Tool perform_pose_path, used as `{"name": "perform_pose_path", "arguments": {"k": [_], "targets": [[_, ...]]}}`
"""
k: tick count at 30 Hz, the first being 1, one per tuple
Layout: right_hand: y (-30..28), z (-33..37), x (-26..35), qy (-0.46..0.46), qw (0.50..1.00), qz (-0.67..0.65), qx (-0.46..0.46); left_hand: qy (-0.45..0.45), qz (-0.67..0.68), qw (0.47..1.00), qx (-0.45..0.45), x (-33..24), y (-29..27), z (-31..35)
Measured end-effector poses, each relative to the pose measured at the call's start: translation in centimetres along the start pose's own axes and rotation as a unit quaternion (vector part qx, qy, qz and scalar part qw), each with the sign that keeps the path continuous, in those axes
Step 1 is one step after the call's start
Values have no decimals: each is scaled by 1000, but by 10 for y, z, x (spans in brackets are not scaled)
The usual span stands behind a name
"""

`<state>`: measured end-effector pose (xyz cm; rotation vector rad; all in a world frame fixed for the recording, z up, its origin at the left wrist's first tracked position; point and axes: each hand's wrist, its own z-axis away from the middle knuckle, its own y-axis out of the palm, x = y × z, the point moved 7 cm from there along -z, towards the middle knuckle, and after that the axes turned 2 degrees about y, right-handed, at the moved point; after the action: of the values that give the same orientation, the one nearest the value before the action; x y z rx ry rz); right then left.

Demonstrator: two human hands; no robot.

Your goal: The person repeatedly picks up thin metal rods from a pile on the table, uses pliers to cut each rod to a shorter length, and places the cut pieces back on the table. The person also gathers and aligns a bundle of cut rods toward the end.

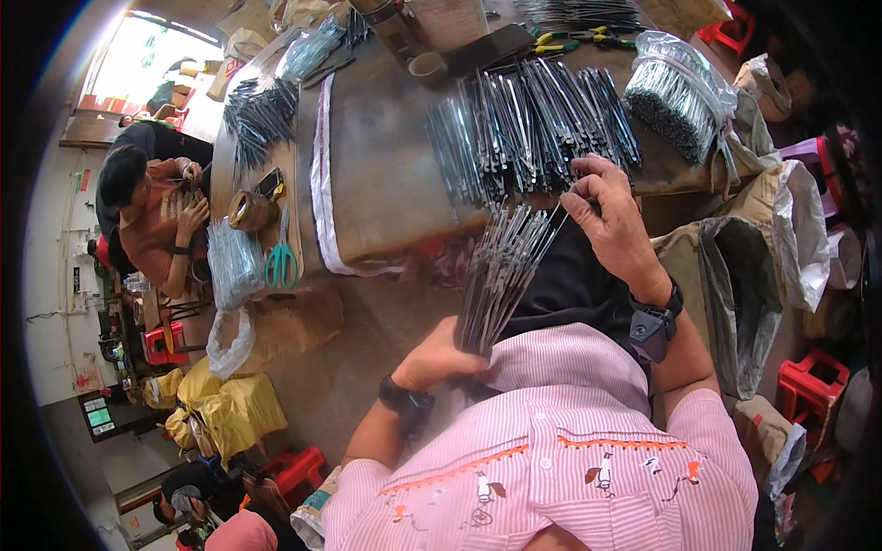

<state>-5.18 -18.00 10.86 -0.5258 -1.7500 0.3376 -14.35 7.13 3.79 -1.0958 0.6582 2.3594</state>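
Observation:
My left hand (437, 356) is closed round the lower end of an upright bundle of thin dark metal strips (502, 275); their shiny tips fan out toward the table. My right hand (610, 220) is beside the top of that bundle, thumb and fingers pinched at the tip of one thin strip that leans out from the rest. Just beyond both hands, a wide pile of similar dark metal strips (551, 110) lies at the table's near edge. What exact kind of part the strips are, I cannot tell.
On the brown table (386, 174) lie a plastic-wrapped strip bundle (678, 96), pliers (556, 42), teal scissors (282, 261), a tape roll (252, 211) and a white band (323, 174). A person (152, 202) sits at the left. Open sacks (735, 294) and a red stool (812, 390) stand at right.

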Motion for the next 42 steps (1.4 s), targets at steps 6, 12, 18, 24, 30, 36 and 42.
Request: {"name": "perform_pose_path", "arguments": {"k": [6, 12, 18, 24, 30, 36, 42], "targets": [[-12, 3, 13, -18, 1000, 6, -4, 50, -115, 989, -74, -12, -7, -6], [-4, 10, 16, 4, 995, -17, 95, 62, -313, 924, -212, -34, -22, 11], [16, 21, 14, 5, 990, -42, 136, 91, -414, 870, -253, -46, -30, 22], [29, 25, 11, -3, 985, -80, 153, 110, -473, 827, -283, -55, -30, 31], [34, 20, 10, -34, 980, -97, 170, 129, -513, 796, -295, -66, -27, 35], [21, 14, 7, -25, 983, -123, 135, 147, -529, 781, -297, -77, -24, 36], [-7, 16, -4, 32, 991, -116, 61, 125, -538, 773, -312, -82, -29, 38]]}}
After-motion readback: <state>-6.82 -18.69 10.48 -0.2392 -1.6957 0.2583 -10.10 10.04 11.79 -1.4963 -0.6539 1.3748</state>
